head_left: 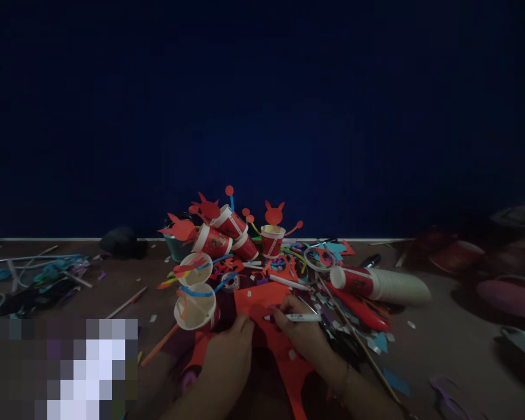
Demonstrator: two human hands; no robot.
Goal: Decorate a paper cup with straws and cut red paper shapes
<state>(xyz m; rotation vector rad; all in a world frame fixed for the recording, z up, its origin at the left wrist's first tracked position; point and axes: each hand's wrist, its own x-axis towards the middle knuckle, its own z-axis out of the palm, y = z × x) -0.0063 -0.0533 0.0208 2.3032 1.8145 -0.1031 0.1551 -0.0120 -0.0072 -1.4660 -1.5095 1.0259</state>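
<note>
A sheet of red paper [259, 303] lies on the brown floor [446, 338] in front of me. My left hand [227, 356] rests on its near left edge, fingers bent and pressing the paper down. My right hand [304, 338] is closed around a white marker [298, 317], whose tip points left onto the red paper. Two paper cups [195, 304] with coloured straws lie on their sides just left of the paper. More red paper [296, 379] runs down between my forearms.
Behind the paper stand red cup figures [227, 230] with red paper heads and straw arms. A lying stack of paper cups [378, 283] sits at right, with a thin stick [359, 344], paper scraps and straws around. A dark blue wall fills the background. Dim clutter lies far left and right.
</note>
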